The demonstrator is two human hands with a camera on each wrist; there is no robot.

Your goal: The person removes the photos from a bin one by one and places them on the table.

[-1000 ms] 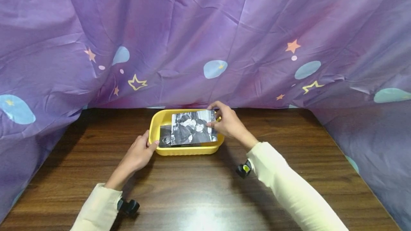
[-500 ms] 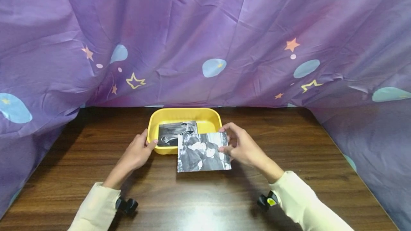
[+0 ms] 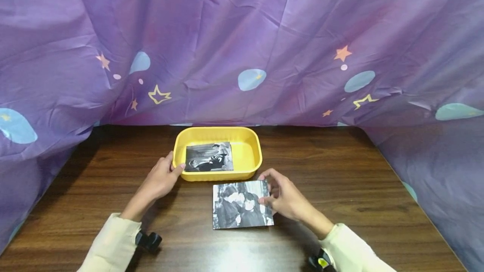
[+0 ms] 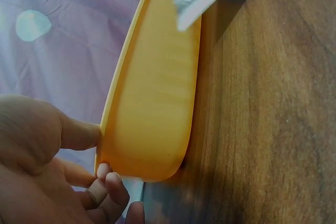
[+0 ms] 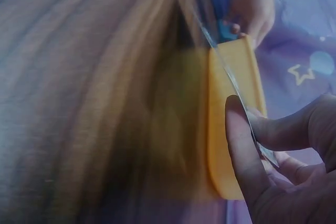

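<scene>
A yellow plastic tray (image 3: 247, 175) with a raised rim stands at the back middle of the table. My left hand (image 3: 159, 179) pinches its left end; in the left wrist view the thumb (image 4: 79, 134) lies over the rim and the fingers (image 4: 113, 195) curl below. Inside the tray, toward the left, lies a black-and-white photo print (image 3: 209, 157). In front of the tray my right hand (image 3: 289, 196) pinches another black-and-white photo print (image 3: 242, 207) by its right edge. That print appears edge-on as a thin sheet (image 5: 231, 80) between thumb and fingers in the right wrist view, tilted above the table.
The brown wood-grain table (image 3: 340, 171) extends to both sides and in front of the tray. A purple curtain (image 3: 211, 45) with stars and blobs hangs right behind the table's back edge. Dark wrist devices (image 3: 148, 240) sit at the cream sleeves (image 3: 111, 244).
My right hand has drawn the upper photo print out of the tray and toward me, uncovering the one inside. The left hand has stayed at the tray's left end.
</scene>
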